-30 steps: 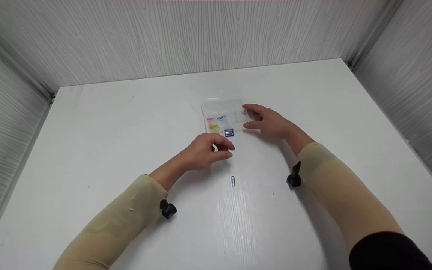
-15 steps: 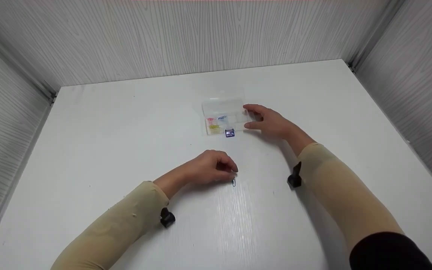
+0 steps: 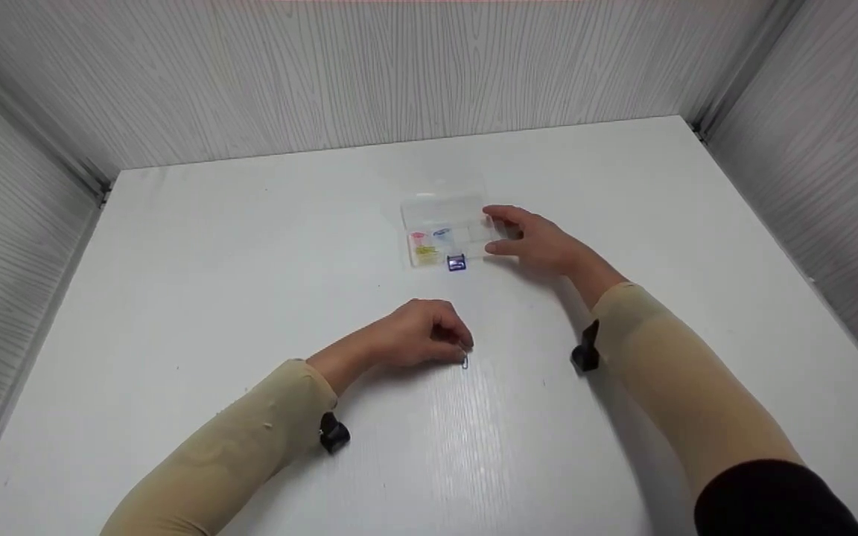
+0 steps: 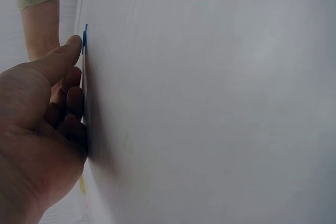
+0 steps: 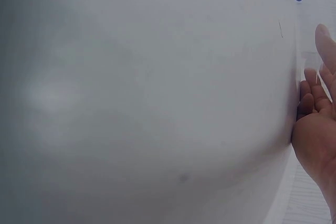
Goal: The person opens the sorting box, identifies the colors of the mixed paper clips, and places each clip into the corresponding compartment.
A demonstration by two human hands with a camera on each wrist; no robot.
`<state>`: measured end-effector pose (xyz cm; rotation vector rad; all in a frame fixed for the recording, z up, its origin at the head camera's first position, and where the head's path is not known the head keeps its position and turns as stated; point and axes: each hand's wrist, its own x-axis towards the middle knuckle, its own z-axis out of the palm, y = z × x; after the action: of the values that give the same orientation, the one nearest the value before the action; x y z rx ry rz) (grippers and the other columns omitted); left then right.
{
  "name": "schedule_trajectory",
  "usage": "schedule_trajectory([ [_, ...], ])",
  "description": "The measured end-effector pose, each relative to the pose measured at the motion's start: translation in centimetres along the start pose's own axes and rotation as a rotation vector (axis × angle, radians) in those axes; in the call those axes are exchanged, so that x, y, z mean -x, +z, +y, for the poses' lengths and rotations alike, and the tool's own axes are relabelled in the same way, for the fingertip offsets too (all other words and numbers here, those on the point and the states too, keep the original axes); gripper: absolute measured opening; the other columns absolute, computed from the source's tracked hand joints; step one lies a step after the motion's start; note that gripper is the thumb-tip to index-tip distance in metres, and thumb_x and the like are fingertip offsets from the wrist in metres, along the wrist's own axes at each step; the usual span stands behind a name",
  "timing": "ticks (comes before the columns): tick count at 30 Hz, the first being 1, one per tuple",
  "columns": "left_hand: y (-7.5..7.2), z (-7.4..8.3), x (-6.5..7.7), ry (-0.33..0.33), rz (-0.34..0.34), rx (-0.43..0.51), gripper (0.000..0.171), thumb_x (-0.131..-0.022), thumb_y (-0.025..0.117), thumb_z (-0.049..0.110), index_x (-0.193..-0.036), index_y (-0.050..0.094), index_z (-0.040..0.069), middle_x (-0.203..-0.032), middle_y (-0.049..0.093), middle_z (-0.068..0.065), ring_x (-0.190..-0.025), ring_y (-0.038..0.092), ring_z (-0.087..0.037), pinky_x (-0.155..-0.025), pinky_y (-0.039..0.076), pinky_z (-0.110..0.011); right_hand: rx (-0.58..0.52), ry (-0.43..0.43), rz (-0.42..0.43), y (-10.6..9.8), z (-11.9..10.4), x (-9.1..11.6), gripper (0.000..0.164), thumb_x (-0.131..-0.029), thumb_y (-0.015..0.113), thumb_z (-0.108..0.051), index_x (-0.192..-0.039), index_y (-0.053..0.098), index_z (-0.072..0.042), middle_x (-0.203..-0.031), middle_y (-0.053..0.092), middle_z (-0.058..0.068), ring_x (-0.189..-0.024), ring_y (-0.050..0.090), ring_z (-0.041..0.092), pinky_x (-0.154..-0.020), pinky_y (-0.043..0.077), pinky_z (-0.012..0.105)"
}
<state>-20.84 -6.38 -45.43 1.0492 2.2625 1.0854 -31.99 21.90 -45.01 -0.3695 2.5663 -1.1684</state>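
A small blue paper clip (image 3: pixel 465 362) is at the fingertips of my left hand (image 3: pixel 421 335) in the middle of the table. Thumb and forefinger pinch one end of it, while in the left wrist view the thumb (image 4: pixel 73 45) meets the clip (image 4: pixel 84 39) just at the table surface. Farther back lies a clear compartment box (image 3: pixel 479 249) with its lid (image 3: pixel 444 211) raised. My right hand (image 3: pixel 537 242) grips the box's right end between thumb and fingers. Pink, blue and yellow bits sit in the box's left compartments. A blue latch (image 3: pixel 456 263) projects from its front.
The white table (image 3: pixel 250 246) is bounded by pale wood-grain panels (image 3: pixel 399 74) at the back and both sides. Black wrist devices (image 3: pixel 334 433) are strapped beside the beige sleeves (image 3: pixel 228 447).
My left hand has come away from the front of the box toward the table's near side and reached the paper clip, pinching it. The right hand and box have stayed in place.
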Motion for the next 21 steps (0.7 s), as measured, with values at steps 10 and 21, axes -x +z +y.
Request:
schedule_trajectory([
  [10, 0.05, 0.05, -0.07, 0.023, -0.008, -0.051, 0.01, -0.094, 0.082, 0.014, -0.104, 0.084, 0.017, -0.097, 0.067, 0.008, -0.094, 0.061, -0.01, -0.088, 0.051, -0.03, 0.01, -0.016, -0.012, -0.14, -0.21, 0.03, 0.073, -0.1, 0.075, -0.043, -0.163, 0.042, -0.031, -0.166, 0.039, -0.001, -0.154, 0.033, 0.02, -0.125, 0.024, 0.046],
  [21, 0.06, 0.1, -0.34, 0.039, -0.017, -0.075, 0.004, -0.094, 0.083, 0.017, -0.097, 0.083, 0.014, -0.094, 0.066, 0.007, -0.092, 0.059, -0.009, -0.088, 0.048, -0.03, 0.017, -0.03, -0.017, -0.18, -0.05, -0.06, 0.073, -0.1, 0.076, -0.042, -0.163, 0.042, -0.03, -0.168, 0.038, 0.0, -0.155, 0.032, 0.021, -0.126, 0.024, 0.046],
])
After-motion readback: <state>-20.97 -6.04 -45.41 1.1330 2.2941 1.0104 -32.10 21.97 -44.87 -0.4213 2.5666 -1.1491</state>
